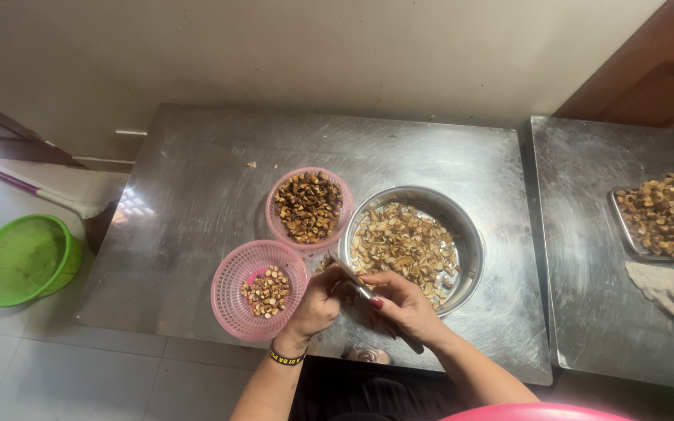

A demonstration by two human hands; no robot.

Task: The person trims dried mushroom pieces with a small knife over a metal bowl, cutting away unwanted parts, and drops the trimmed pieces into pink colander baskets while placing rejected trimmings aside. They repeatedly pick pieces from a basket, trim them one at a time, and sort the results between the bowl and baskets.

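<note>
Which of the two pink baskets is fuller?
The far pink basket, beside the steel bowl, is heaped; the near pink basket by the left hand holds few pieces.

Both hands (360, 300) perhaps gripping knife (350, 274), steel bowl (468, 234)

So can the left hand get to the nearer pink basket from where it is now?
Probably yes. The left hand sits right beside the nearer pink basket on the steel table, with nothing between them. However, its fingers seem busy with a small piece against the knife held by the right hand.
</note>
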